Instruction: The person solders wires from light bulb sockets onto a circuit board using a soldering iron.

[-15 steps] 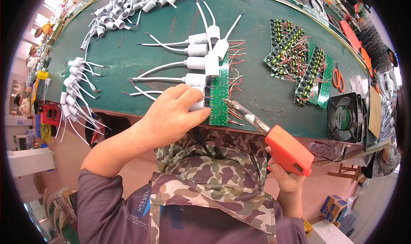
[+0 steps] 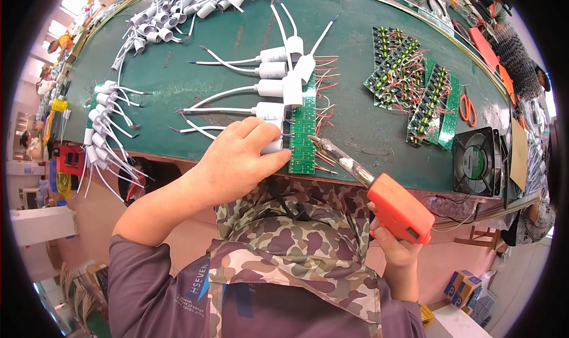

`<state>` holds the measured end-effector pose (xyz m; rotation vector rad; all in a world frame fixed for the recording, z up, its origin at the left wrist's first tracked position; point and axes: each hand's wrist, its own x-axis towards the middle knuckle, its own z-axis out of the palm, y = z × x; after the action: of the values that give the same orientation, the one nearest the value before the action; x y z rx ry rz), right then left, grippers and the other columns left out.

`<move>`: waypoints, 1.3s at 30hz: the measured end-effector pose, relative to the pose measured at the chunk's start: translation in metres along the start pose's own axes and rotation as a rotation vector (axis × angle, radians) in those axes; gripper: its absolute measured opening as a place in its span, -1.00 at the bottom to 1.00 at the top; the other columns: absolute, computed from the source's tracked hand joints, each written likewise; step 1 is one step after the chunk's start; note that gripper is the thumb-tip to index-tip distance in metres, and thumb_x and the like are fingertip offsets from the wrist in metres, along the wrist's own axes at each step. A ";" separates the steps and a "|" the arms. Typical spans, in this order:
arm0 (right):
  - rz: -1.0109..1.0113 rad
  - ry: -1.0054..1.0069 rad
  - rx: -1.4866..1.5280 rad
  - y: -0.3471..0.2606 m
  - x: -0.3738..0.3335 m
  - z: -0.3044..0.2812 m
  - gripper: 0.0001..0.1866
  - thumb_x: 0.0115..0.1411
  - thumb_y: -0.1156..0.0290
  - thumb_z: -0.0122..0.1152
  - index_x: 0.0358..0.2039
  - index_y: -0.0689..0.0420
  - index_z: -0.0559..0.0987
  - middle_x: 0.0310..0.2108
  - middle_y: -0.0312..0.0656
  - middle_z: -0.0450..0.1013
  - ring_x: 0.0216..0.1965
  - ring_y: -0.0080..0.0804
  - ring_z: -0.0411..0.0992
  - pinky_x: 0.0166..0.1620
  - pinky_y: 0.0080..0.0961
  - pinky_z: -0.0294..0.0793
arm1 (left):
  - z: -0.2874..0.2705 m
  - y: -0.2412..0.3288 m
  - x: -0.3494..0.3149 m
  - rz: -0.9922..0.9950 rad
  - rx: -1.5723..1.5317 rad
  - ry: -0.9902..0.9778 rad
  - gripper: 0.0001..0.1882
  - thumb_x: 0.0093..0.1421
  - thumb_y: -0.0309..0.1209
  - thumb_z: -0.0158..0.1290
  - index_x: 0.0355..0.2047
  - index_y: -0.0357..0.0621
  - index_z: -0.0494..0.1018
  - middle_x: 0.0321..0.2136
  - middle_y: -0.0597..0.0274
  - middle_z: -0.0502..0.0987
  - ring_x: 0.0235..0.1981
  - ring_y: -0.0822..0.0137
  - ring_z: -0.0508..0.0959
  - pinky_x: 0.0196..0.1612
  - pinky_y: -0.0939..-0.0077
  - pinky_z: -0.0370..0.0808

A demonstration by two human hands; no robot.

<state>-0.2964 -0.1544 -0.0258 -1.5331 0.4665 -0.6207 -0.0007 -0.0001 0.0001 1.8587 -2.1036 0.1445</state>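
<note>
A green circuit board panel [image 2: 303, 154] lies near the table's front edge, with red and white wires sticking out along its right side. Several white lamp sockets [image 2: 272, 88] with cables lie along its left side and over its far end. My left hand [image 2: 237, 154] is closed on a white socket [image 2: 271, 146], its thumb tip at the board's left edge; the fingers partly cover the socket. In my right hand [image 2: 396, 243] is an orange-handled soldering iron [image 2: 400, 207]. Its tip points left and rests at or just above the board's right part; I cannot tell whether it touches.
At the right lie populated circuit boards [image 2: 409, 71] with red and white wires, orange scissors [image 2: 467, 110] and a black fan [image 2: 478, 162]. A heap of white sockets [image 2: 172, 12] covers the far left. Another board row with sockets [image 2: 101, 127] sits at the left edge of the green table [image 2: 172, 95].
</note>
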 end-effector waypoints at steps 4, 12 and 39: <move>-0.002 0.012 0.027 0.000 0.000 0.001 -0.64 0.00 0.47 0.36 -0.15 0.31 0.61 -0.32 -0.12 0.55 -0.42 -0.38 0.48 -0.28 -0.50 0.45 | -0.001 0.001 0.000 -0.003 0.003 -0.008 -0.66 -0.11 -0.48 0.15 -0.23 -0.08 0.56 -0.25 0.15 0.42 -0.23 0.09 0.48 -0.24 0.26 0.48; 0.003 0.040 0.033 -0.001 0.000 0.003 -0.66 0.01 0.41 0.41 -0.19 0.28 0.62 -0.35 -0.14 0.54 -0.42 -0.38 0.48 -0.29 -0.51 0.45 | -0.002 0.001 0.000 0.006 0.015 -0.002 -0.65 -0.11 -0.47 0.14 -0.22 -0.08 0.56 -0.24 0.15 0.42 -0.23 0.09 0.48 -0.23 0.26 0.49; -0.018 0.036 0.051 0.000 -0.001 -0.008 -0.61 0.03 0.58 0.29 -0.07 0.35 0.57 -0.15 -0.02 0.55 -0.36 -0.39 0.47 -0.24 -0.49 0.44 | -0.014 0.000 -0.002 -0.084 0.045 -0.075 -0.54 -0.08 -0.52 0.24 -0.09 -0.13 0.49 -0.33 0.18 0.42 -0.31 0.12 0.50 -0.28 0.28 0.46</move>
<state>-0.3024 -0.1596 -0.0262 -1.4811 0.4613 -0.6699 0.0016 0.0055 0.0131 2.0047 -2.0821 0.1047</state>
